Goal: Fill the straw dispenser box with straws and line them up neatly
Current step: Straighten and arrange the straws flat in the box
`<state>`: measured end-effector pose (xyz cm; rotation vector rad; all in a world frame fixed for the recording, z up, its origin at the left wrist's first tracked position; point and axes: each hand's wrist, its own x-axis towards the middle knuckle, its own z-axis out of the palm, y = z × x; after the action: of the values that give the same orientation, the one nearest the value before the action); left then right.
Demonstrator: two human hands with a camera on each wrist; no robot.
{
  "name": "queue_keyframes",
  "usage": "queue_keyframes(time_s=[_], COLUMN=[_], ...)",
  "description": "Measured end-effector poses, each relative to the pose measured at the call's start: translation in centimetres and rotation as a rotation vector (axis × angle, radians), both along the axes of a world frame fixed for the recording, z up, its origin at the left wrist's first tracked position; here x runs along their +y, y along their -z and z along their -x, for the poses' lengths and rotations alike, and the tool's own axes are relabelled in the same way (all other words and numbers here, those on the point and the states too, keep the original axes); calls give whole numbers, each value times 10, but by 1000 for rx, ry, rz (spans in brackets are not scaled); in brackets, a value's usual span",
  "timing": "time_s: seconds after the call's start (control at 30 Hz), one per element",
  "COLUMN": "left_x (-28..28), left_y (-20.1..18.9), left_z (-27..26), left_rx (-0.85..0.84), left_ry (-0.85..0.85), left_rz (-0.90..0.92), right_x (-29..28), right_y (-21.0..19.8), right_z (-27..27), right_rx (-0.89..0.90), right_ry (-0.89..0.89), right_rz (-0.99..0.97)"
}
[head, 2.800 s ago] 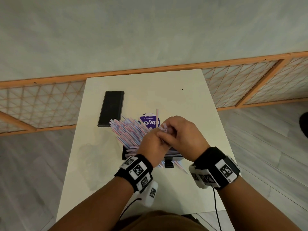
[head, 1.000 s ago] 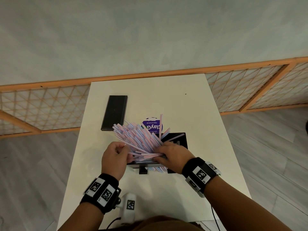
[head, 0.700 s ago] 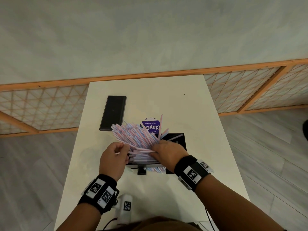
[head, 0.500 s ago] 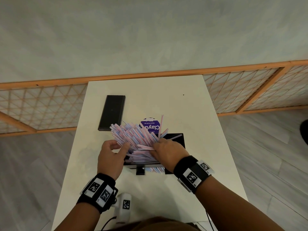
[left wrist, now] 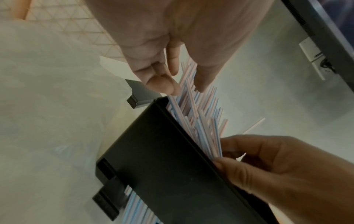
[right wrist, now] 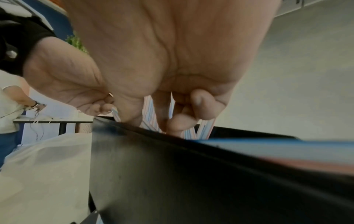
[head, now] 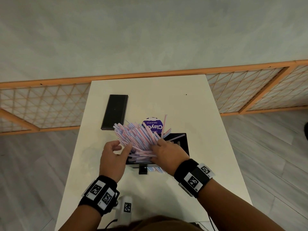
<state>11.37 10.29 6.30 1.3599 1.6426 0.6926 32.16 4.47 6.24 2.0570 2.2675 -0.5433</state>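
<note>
A black straw dispenser box stands mid-table with a fanned bundle of pink, blue and white straws leaning out of it to the far left. My right hand reaches into the bundle from the right, fingers curled round some straws just above the box wall. My left hand is at the box's left end. Its thumb and curled fingers close on the near ends of the straws. A few straws poke out of the slot at the box's front.
The box's flat black lid lies at the far left of the white table. A round purple-labelled tub stands just behind the straws. A wooden lattice screen runs behind the table. A person stands at the far left in the right wrist view.
My hands, clasped together over the bundle 2.8 s ago, now sit on either side of it. Over the last second the left hand's thumb has edged in against the straws.
</note>
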Motion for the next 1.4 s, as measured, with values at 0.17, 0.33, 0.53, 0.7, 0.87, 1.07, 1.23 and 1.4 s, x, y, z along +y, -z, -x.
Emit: queue_keyframes(time_s=[0.17,0.33,0.53,0.7,0.87,1.07,1.23,1.4], left_x=[-20,-34,-34,-31,-29,-30,-28,-29], left_y=[-18,-13,16,33,32,36,36,35], left_z=[1,-13,-24,-20,-20,-23,-23,-22], left_rx=[200,475,738,852,869,877,905,871], left_ry=[117,631,892,957,972,976,978,985], left_rz=[-283,-641,-607,-683,-671,-639,-667,-668], right_x=[-11,-13,-13,0,26,31,20,-4], right_y=[19,30,13,-6,-10,-7,0,-15], right_z=[-9,-16,-29,-34,-23,-20,-19,-35], right_rx=[83,169,292,126,10,17,80,316], right_ry=[39,32,97,37,-65,-99,-70,124], right_rz=[-137,-89,64,339,462,493,330,96])
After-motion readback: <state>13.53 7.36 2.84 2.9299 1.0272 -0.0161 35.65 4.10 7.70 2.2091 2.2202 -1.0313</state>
